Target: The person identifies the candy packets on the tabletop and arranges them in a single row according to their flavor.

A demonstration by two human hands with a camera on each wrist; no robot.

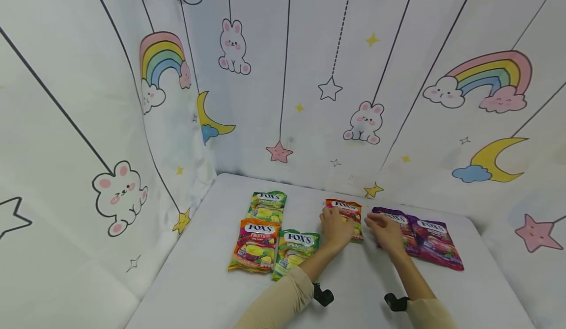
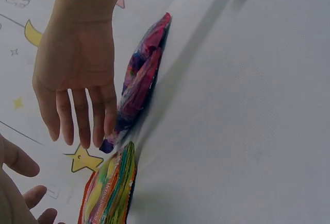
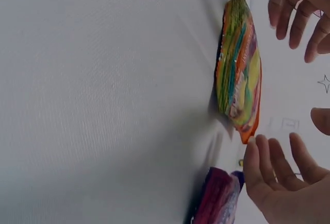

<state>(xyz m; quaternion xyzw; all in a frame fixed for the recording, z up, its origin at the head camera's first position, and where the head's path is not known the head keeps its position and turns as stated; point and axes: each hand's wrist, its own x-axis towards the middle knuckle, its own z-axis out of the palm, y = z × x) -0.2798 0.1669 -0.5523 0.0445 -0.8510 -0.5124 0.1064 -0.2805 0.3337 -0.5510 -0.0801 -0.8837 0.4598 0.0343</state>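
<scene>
In the middle of the head view, my left hand (image 1: 337, 228) is over an orange Fox's Fruits candy bag (image 1: 355, 212), partly covering it. Its fingers are apart and pinch nothing; whether they touch the bag I cannot tell. My right hand (image 1: 388, 233) hovers between that bag and a purple Fox's candy bag (image 1: 409, 231), which it partly hides. The right wrist view shows relaxed fingers on the right hand (image 3: 289, 198), close to the orange bag's (image 3: 240, 69) end. In the left wrist view, the right hand's fingers point down with nothing in them.
A second purple candy bag (image 1: 438, 244) adjoins the first on the right. To the left lie a green Springtime-like bag (image 1: 268, 206), another orange bag (image 1: 254, 247) and a second green bag (image 1: 297, 248). A decorated wall (image 1: 309, 123) borders the white table (image 1: 353, 289).
</scene>
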